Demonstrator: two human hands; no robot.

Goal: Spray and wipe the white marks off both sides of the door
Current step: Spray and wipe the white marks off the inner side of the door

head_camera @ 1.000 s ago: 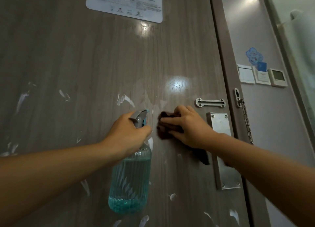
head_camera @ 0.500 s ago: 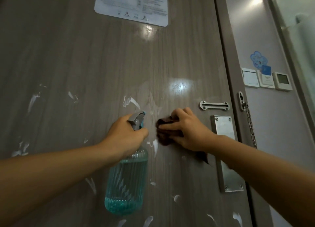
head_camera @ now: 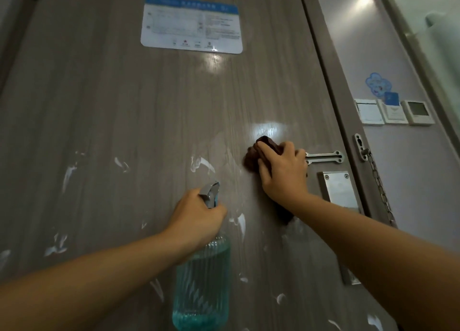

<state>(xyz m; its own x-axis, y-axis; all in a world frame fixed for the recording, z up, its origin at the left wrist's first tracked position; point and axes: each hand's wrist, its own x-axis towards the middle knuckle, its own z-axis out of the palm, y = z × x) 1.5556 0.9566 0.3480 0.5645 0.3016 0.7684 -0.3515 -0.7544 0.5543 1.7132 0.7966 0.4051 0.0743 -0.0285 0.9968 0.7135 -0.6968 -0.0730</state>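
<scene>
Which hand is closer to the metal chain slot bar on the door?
Right. The right hand overlaps the slot bar's left end; the left hand is lower left, gripping the spray bottle.

Grey-brown wooden door [head_camera: 124, 101], white smears [head_camera: 201, 163] scattered over its lower half, a blue-and-white notice [head_camera: 191, 24] stuck near the top, a silver chain slot [head_camera: 323, 155] and a metal plate [head_camera: 339, 193] by its right edge
</scene>
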